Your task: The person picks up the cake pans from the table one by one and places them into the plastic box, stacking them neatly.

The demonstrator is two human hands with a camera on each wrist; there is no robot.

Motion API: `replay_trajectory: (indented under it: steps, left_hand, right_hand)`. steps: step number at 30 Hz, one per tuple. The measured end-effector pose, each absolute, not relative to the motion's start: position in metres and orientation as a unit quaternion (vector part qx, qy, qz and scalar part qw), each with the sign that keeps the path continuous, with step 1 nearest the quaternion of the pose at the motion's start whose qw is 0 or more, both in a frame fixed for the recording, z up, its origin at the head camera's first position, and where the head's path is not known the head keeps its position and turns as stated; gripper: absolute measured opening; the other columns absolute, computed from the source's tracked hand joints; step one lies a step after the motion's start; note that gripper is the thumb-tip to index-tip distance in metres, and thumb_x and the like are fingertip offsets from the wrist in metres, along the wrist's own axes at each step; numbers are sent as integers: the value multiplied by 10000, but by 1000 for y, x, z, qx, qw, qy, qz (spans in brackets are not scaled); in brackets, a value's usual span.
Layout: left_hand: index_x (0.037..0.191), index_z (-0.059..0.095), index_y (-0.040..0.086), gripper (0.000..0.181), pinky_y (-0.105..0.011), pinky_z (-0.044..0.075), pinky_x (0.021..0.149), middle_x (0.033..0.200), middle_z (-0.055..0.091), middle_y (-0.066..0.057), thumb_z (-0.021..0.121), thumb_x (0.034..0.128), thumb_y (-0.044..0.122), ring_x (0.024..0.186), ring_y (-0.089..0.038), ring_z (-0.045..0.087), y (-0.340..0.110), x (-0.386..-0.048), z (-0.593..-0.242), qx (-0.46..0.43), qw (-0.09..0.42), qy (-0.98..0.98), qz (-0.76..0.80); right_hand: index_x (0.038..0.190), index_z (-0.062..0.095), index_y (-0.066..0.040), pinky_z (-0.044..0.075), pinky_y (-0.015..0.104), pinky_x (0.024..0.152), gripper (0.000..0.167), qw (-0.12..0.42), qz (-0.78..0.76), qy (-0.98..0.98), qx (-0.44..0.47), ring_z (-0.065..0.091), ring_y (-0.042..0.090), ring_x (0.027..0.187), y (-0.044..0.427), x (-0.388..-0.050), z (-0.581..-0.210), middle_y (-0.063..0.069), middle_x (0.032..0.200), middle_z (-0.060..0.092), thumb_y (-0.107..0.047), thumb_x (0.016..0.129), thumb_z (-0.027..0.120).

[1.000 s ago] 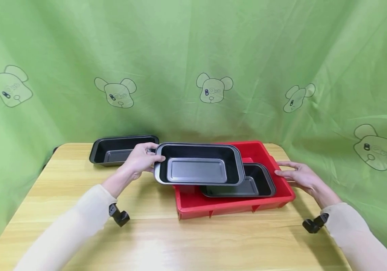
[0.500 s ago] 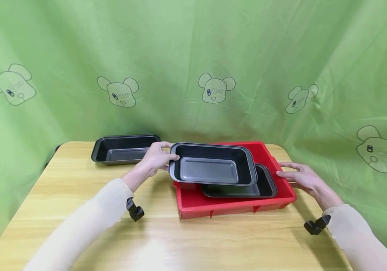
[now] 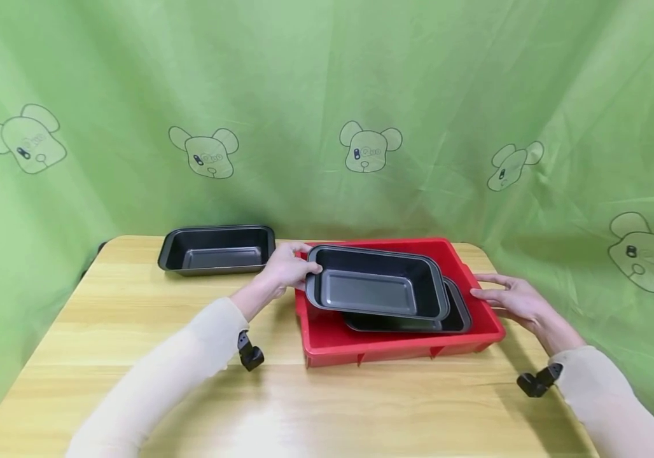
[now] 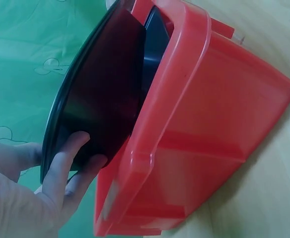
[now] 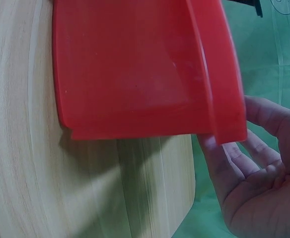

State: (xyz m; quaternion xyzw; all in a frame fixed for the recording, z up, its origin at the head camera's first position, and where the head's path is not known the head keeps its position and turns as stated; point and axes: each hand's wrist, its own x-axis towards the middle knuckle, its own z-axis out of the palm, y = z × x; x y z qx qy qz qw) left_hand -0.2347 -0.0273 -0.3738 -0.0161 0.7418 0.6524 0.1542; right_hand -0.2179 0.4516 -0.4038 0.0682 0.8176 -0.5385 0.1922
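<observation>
Since left hand [image 3: 289, 266], pinching loaf pan [image 3: 368, 291], shifted rightward | pan tilted over red bin [image 3: 396, 347], judged unseated above lower pan [image 3: 457, 310] | right hand [image 3: 517, 301] grips bin rim

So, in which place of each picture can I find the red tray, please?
Head: red tray, just right of centre, in the lower half.
Left wrist: red tray, mostly in the right half, running from the top edge nearly to the bottom.
Right wrist: red tray, upper middle, cut off by the top edge.
Shared landmark: the wooden table, seen in all three views.
</observation>
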Motion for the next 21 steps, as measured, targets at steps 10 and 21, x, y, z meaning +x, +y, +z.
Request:
replay_trajectory:
  steps: [10, 21]
  left_hand:
    - [1313, 654, -14, 408, -283, 650, 534, 1041, 685, -164, 743, 915, -33, 612, -161, 691, -16, -236, -377, -20, 168, 744, 647]
    - [1311, 637, -42, 405, -344, 677, 593, 989, 742, -197, 723, 916, -61, 829, -368, 806, 0, -236, -380, -14, 172, 734, 657]
  right_hand:
    - [1608, 324, 17, 667, 259, 865, 760, 192, -535, 819, 71, 783, 46, 947, 449, -217, -401, -162, 1017, 789, -256, 1015, 713]
    - [1579, 384, -2, 665, 253, 858, 694, 189, -539, 818, 68, 783, 49, 944, 449, -215, -402, -158, 1011, 795, -240, 1016, 712]
